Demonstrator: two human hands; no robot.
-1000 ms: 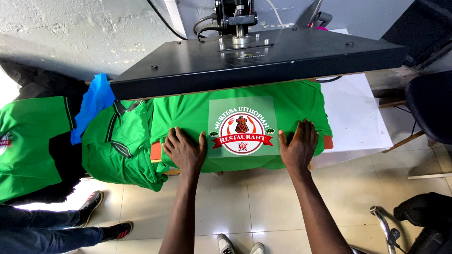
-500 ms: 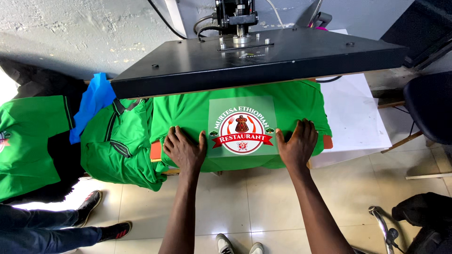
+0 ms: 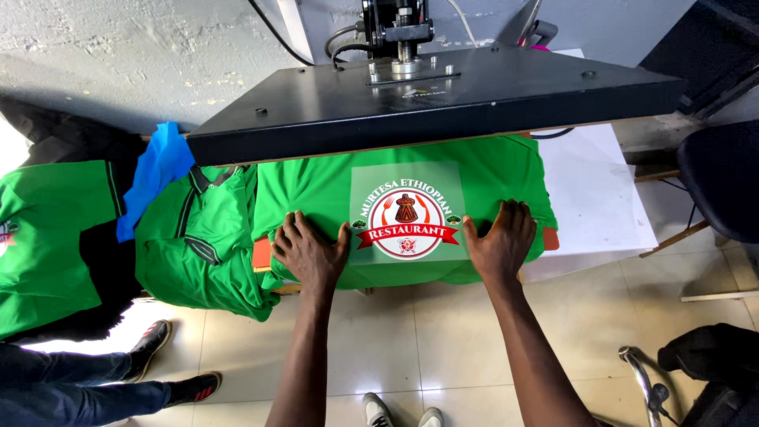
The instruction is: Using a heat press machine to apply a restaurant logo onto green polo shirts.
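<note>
1. Room: pale tiled floor (image 3: 443, 340) near, rough grey wall (image 3: 118, 55) far. Heat press stands between, w/ black upper plate (image 3: 443, 99) raised over the lower bed.
2. Green shirt (image 3: 316, 186), 1 pc, spread flat on the bed, mid-scene under the plate's near edge. Round red-and-white emblem on a translucent transfer sheet (image 3: 407, 213), 1 pc, lies on its middle.
3. Left hand (image 3: 310, 251): palm down, fingers spread and pointing far, flat on the shirt just left of the sheet, thumb toward its edge. Not gripping, just pressing.
4. Right hand (image 3: 500, 241): same pose, palm down, fingers splayed, flat on the shirt just right of the sheet. Nothing clasped.
5. Both forearms come up from the near edge, roughly parallel.
6. Other green garments: 1 bunched heap (image 3: 202, 237) left of the bed, 1 more (image 3: 47, 237) at far left over sth dark.
7. Blue cloth (image 3: 154, 182), 1 pc, draped far left by the plate's corner.
8. White sheet (image 3: 593, 194) on the right side of the bed.
9. Black chair (image 3: 723, 186) at right edge.
10. Another person's legs and shoes (image 3: 150, 348), near left; 2 dark shoes w/ red trim.
</note>
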